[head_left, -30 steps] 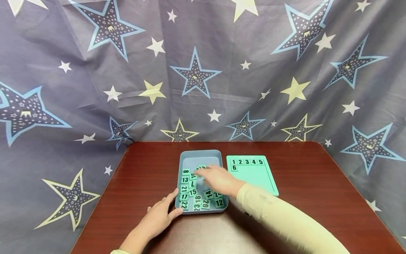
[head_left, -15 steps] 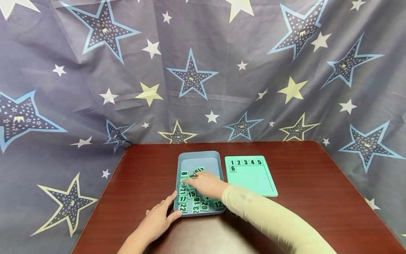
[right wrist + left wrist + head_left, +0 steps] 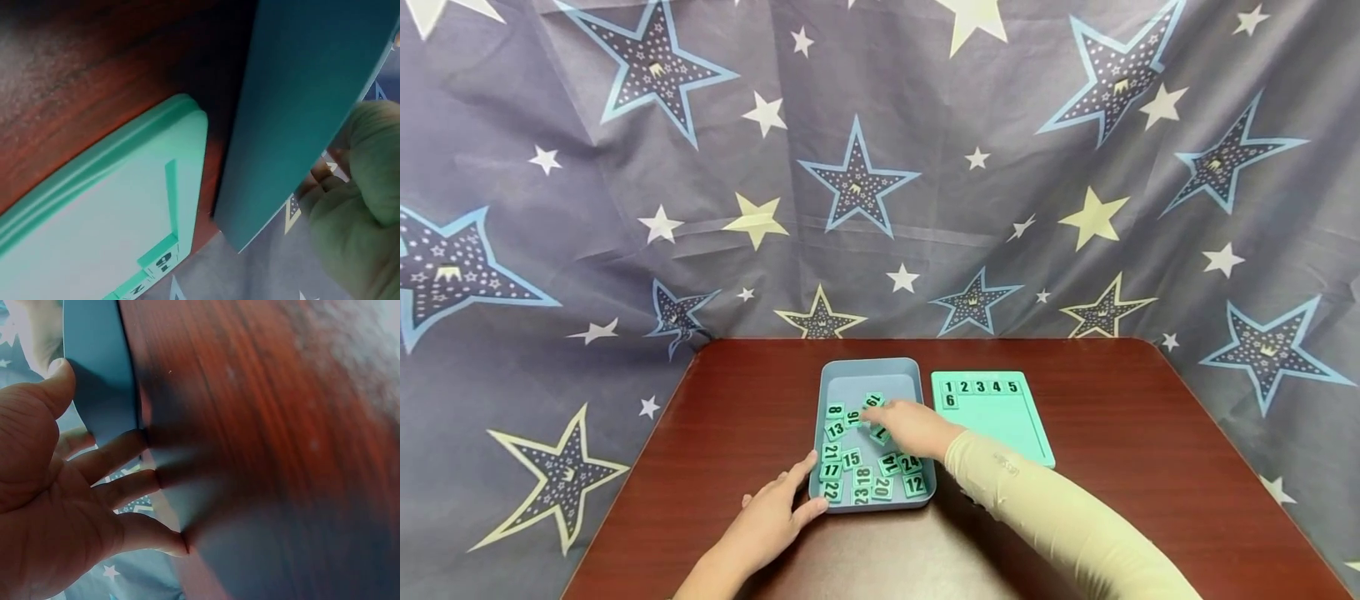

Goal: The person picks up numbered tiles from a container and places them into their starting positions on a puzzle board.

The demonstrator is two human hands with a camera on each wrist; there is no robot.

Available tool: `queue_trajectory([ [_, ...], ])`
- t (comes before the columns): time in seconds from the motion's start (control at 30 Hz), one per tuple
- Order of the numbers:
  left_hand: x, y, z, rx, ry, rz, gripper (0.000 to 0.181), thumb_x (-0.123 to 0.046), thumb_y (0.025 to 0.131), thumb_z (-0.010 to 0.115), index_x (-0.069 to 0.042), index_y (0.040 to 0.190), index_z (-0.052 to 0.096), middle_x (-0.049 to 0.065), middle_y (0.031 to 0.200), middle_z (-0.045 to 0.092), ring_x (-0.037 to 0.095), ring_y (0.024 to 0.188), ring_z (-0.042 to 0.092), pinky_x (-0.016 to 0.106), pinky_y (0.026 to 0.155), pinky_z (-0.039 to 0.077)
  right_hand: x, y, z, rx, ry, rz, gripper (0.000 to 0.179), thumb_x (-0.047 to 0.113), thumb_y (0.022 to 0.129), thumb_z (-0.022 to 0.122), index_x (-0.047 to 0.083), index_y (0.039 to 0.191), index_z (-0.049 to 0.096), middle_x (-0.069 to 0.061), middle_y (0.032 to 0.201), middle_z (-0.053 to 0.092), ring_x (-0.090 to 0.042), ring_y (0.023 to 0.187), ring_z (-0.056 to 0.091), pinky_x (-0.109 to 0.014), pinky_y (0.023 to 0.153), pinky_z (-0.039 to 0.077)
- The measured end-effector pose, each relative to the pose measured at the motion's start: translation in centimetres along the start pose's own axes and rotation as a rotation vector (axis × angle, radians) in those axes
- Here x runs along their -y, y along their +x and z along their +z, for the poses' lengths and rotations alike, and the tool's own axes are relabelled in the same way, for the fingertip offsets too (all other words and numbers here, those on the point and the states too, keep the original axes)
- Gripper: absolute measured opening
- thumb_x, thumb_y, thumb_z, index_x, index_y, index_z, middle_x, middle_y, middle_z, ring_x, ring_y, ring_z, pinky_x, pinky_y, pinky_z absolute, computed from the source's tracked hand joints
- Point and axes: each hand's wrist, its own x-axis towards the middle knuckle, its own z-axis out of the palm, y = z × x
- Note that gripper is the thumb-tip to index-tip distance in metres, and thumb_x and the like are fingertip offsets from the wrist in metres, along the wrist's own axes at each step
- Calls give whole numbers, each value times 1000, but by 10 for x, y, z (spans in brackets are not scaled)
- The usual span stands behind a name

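Observation:
A blue-grey tray (image 3: 868, 367) holds loose green number tiles. My right hand (image 3: 917, 427) reaches into it, fingers pointing left and down beside the number 16 tile (image 3: 853, 417). The number 7 tile (image 3: 881, 434) lies tilted right under these fingers, partly covered; I cannot tell whether they pinch it. In the right wrist view, the tray's side wall (image 3: 300, 119) hides the fingertips. My left hand (image 3: 772, 512) rests at the tray's near left corner, thumb against the wall, other fingers spread and fairly straight, as the left wrist view shows.
Right of the tray lies a mint-green board (image 3: 992, 429) with tiles 1 to 5 along its top row and the 6 tile (image 3: 951, 402) below. Both stand on a dark red wooden table (image 3: 1120, 417). A star-patterned cloth (image 3: 880, 167) hangs behind.
My right hand went left and down over the number 13 and 7 tiles, then back right. The number 7 tile has shifted right and turned. My left hand stays at the tray.

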Motion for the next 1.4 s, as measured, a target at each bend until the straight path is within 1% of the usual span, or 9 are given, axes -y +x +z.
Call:
queue_trajectory([
  [0.2, -1, 0, 0, -7, -2, 3, 74, -47, 101, 72, -28, 166, 43, 11, 162, 55, 47, 152, 47, 90, 110, 24, -1, 0, 2, -15, -55, 68, 54, 38, 95, 84, 15, 140, 66, -4, 123, 78, -25, 113, 75, -43, 94, 62],
  [0.27, -1, -1, 0, -8, -3, 1, 74, -47, 101, 72, -28, 166, 43, 11, 162, 55, 47, 152, 47, 90, 111, 24, 0, -1, 1, -11, -73, 67, 52, 41, 95, 83, 14, 137, 68, -4, 119, 79, -25, 109, 76, -43, 92, 62],
  [0.4, -1, -1, -1, -10, 0, -1, 74, -48, 101, 72, -28, 166, 43, 11, 162, 55, 47, 152, 47, 90, 110, 25, -2, -3, -5, -21, -88, -4, 38, 19, 96, 81, 20, 132, 73, 2, 118, 80, -21, 110, 75, -42, 96, 61],
  [0.5, -2, -2, -2, -10, 6, 5, 74, -49, 100, 72, -28, 166, 43, 12, 161, 56, 47, 151, 48, 90, 109, 26, -5, -4, -7, -25, -72, -68, 48, 3, 89, 82, 23, 131, 75, 6, 119, 81, -18, 111, 75, -40, 98, 60],
  [0.63, -3, -2, -2, -3, 5, 2, 74, -49, 101, 71, -28, 166, 42, 12, 162, 55, 47, 151, 48, 90, 109, 26, -7, -6, -4, -19, -70, -85, 47, 11, 88, 87, 23, 132, 75, 5, 120, 80, -18, 112, 75, -40, 99, 60],
  [0.77, -4, -1, -2, 5, 1, -1, 74, -49, 101, 71, -29, 166, 41, 12, 163, 54, 47, 152, 47, 90, 110, 26, -8, -7, 2, -40, -68, -55, 46, 21, 91, 87, 22, 134, 73, 4, 126, 79, -21, 115, 73, -41, 100, 59],
  [0.97, -2, -1, -1, 13, 2, -11, 74, -48, 102, 70, -29, 167, 41, 12, 164, 53, 47, 153, 46, 90, 111, 24, -11, -12, 5, -51, -7, 0, 54, 23, 93, 86, 19, 143, 66, 3, 123, 79, -22, 113, 71, -39, 98, 59],
  [1.13, -2, 2, -3, 13, 3, -13, 75, -50, 102, 70, -29, 167, 40, 12, 164, 53, 48, 153, 45, 90, 110, 24, -13, -18, -4, -80, 57, 16, 55, 21, 94, 84, 15, 145, 63, 0, 118, 79, -24, 111, 70, -43, 97, 59],
  [1.4, -1, 0, -2, 14, -4, -3, 76, -50, 99, 72, -29, 166, 42, 11, 163, 55, 47, 152, 46, 90, 109, 25, -19, -36, -20, -142, 121, -22, 59, 16, 94, 83, 10, 147, 59, -3, 117, 78, -24, 110, 71, -43, 96, 59],
])
